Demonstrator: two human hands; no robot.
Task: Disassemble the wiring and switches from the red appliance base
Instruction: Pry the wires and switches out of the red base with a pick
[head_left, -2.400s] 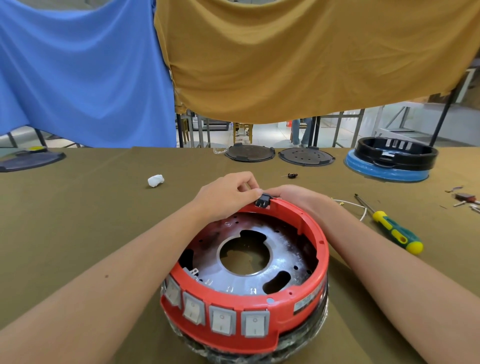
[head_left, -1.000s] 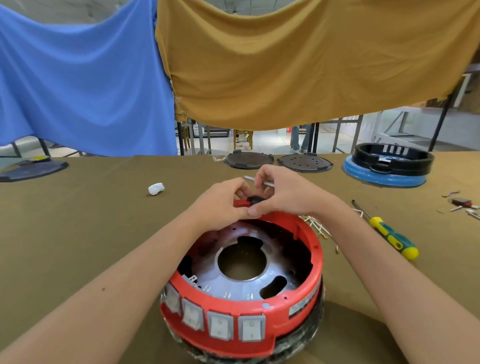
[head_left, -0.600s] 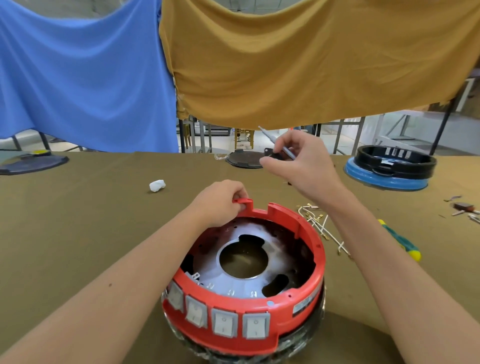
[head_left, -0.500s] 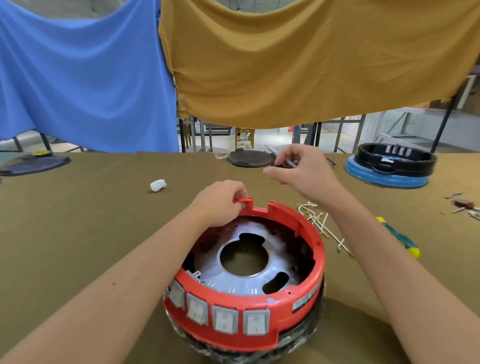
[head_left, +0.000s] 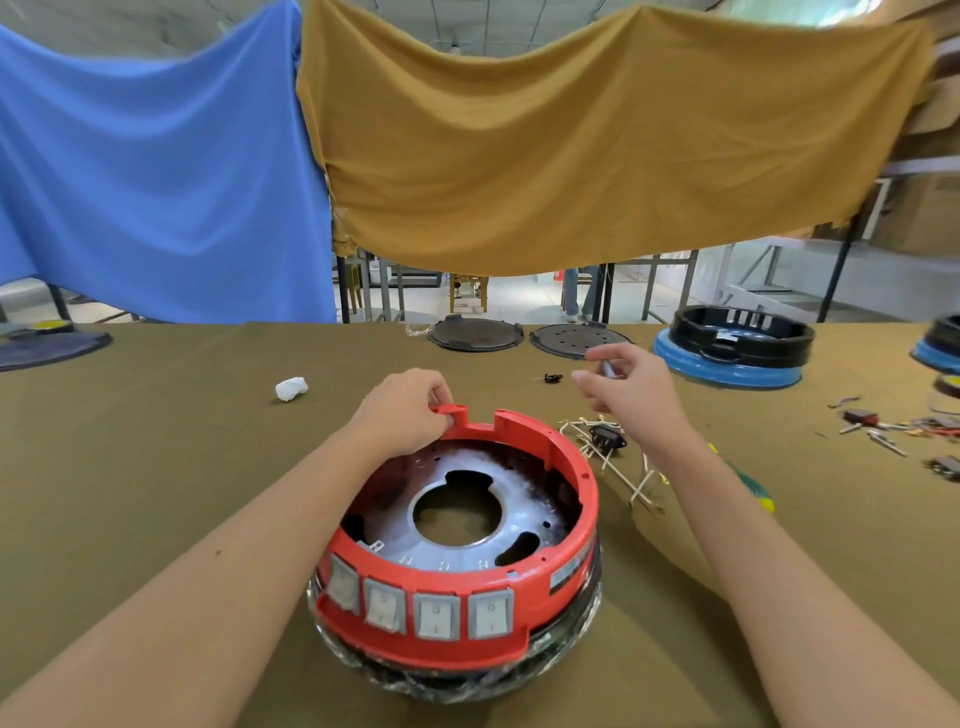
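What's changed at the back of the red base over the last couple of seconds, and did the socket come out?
Yes. The black socket has left the notch in the red base and now lies with its wiring on the table right of the base. The right hand lifted away and now pinches a thin grey piece. The left hand still grips the back rim, and the four switches remain in front.

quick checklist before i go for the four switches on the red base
1. Base steadied: left hand grips the rim of the red base: ok.
2. Right hand free: its fingers pinch a thin grey object: not ok.
3. Black socket and white wires out of the base, on the table: ok.
4. Four grey switches facing you, still seated: ok.
5. Screwdriver within reach, partly behind the right forearm: ok.
6. Switch terminals unplugged: cannot tell.
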